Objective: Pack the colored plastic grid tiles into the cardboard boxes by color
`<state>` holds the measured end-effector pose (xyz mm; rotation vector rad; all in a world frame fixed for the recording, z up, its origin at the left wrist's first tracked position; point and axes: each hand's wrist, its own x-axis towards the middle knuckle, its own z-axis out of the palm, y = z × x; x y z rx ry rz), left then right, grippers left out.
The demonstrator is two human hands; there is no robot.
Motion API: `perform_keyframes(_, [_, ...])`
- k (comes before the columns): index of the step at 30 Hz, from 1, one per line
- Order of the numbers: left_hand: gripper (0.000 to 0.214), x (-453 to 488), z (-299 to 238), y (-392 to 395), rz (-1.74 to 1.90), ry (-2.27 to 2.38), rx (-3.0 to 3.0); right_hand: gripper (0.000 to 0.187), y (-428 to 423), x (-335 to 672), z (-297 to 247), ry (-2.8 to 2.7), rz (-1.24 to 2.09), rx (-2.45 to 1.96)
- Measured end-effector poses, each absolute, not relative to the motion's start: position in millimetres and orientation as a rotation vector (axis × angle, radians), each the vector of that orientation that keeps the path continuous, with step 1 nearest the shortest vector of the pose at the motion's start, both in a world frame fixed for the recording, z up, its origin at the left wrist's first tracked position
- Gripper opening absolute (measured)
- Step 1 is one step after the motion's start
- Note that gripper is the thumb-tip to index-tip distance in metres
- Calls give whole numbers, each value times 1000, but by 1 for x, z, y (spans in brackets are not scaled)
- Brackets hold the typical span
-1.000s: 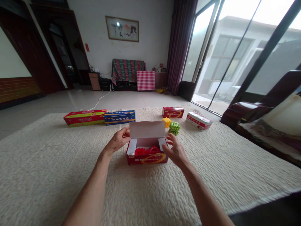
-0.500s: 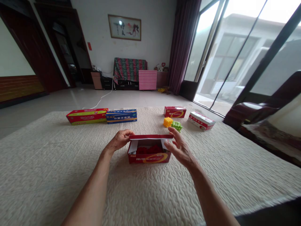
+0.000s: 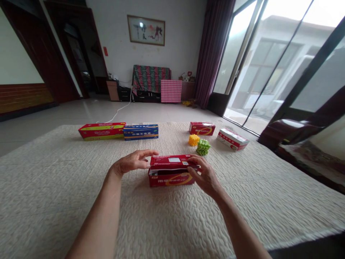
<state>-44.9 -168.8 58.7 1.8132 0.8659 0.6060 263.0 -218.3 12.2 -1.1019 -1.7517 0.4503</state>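
In front of me a red cardboard box point(image 3: 172, 180) with printed lettering stands on the quilted cover. Its lid point(image 3: 168, 160) slants down towards me, with a dark gap left along the front edge. My left hand point(image 3: 134, 162) is at the lid's left end, fingers stretched out and thumb apart from them. My right hand point(image 3: 205, 172) grips the lid's right end, fingers over the top and thumb at the front edge. What lies inside the box is hidden by the lid. Just beyond are a green lattice cube point(image 3: 203, 147) and a yellow lattice cube point(image 3: 193, 140).
At the back left of the quilted cover point(image 3: 81, 190) lie a red-and-green box point(image 3: 104, 131) and a blue box point(image 3: 141, 132), end to end. A smaller red box point(image 3: 202, 128) and a white-and-red box point(image 3: 233, 139) lie at the back right.
The lid has tipped down over the box, hiding the red contents that showed before. My left hand's fingers have straightened; my right thumb has moved to the lid's front edge.
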Motion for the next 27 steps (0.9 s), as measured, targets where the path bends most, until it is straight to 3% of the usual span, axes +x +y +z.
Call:
perform_keyframes(7, [53,-43,53,-165,585,695,1724,20,-216,264,10,-1750,430,-1063])
perform_keyframes(18, [37,-34,55,-163,509,823,1912,21,-217,264,13,-1766,451,-1070])
perform_keyframes(27, [42,-37,48,-158,492,872,2004,21,-219,265,15,-1796,465,-1051])
